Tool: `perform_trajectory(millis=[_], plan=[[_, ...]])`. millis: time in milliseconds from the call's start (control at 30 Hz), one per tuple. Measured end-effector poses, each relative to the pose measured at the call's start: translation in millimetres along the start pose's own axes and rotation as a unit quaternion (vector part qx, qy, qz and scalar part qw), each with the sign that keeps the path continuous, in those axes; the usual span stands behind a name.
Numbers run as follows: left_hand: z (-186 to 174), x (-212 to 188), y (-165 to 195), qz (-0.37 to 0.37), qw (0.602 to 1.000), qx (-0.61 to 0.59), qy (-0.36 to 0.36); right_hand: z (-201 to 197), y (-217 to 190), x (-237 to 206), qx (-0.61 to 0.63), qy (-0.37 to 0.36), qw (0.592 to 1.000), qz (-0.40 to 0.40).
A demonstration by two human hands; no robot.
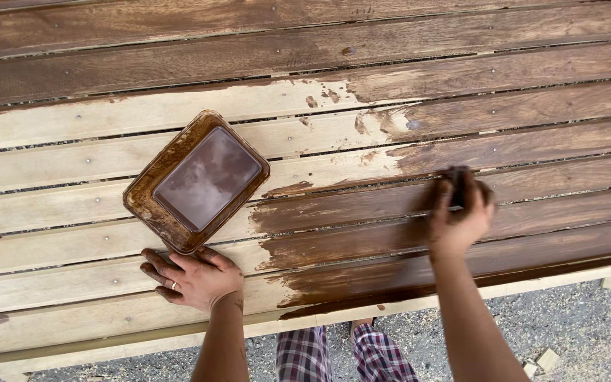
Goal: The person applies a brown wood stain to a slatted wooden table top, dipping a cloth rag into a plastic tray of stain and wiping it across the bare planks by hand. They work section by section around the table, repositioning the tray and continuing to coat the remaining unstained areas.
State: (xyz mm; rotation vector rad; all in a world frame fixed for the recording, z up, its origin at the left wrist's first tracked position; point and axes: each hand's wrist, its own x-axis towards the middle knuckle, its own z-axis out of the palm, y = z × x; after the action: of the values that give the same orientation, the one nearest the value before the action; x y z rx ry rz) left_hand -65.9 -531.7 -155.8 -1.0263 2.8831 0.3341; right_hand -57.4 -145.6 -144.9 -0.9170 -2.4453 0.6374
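From my remote feed, a dark stain-soaked rag [459,185] sits clenched in the right hand [459,216], pressed to a plank at the right middle of the slatted wooden bench [72,120], where wet brown stain meets bare pale wood. The left hand [191,277] lies flat and released on an unstained plank, fingers spread, a ring showing, just below a square tray [196,180] of brown stain; I cannot tell whether the fingertips touch its corner. The far planks are already dark. Below the bench edge, checked trousers [344,357] and gravel ground [581,332] show.
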Motion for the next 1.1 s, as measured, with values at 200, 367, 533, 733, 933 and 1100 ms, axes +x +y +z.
perform_trajectory(millis=[200, 367, 533, 733, 933, 1100], plan=[[5, -2, -3, 0.008, 1.000, 0.017, 0.012, 74, -148, -137, 0.041, -0.349, 0.878, -0.326], [5, -8, -8, 0.000, 1.000, 0.031, -0.006, 60, -115, -81, -0.017, -0.319, 0.858, -0.401], [9, -13, -12, 0.027, 0.999, 0.020, 0.035, -16, -9, 25, -0.111, -0.195, 0.919, -0.325], [15, -11, -27, 0.008, 1.000, 0.007, 0.016, -50, 59, 75, -0.190, -0.101, 0.967, -0.134], [-13, 1, -40, -0.015, 0.992, -0.122, -0.034, 1, -44, -17, -0.205, -0.057, 0.970, -0.115], [-44, 20, -33, -0.046, 0.941, -0.334, -0.035, 47, -134, -121, 0.131, -0.342, 0.930, 0.042]])
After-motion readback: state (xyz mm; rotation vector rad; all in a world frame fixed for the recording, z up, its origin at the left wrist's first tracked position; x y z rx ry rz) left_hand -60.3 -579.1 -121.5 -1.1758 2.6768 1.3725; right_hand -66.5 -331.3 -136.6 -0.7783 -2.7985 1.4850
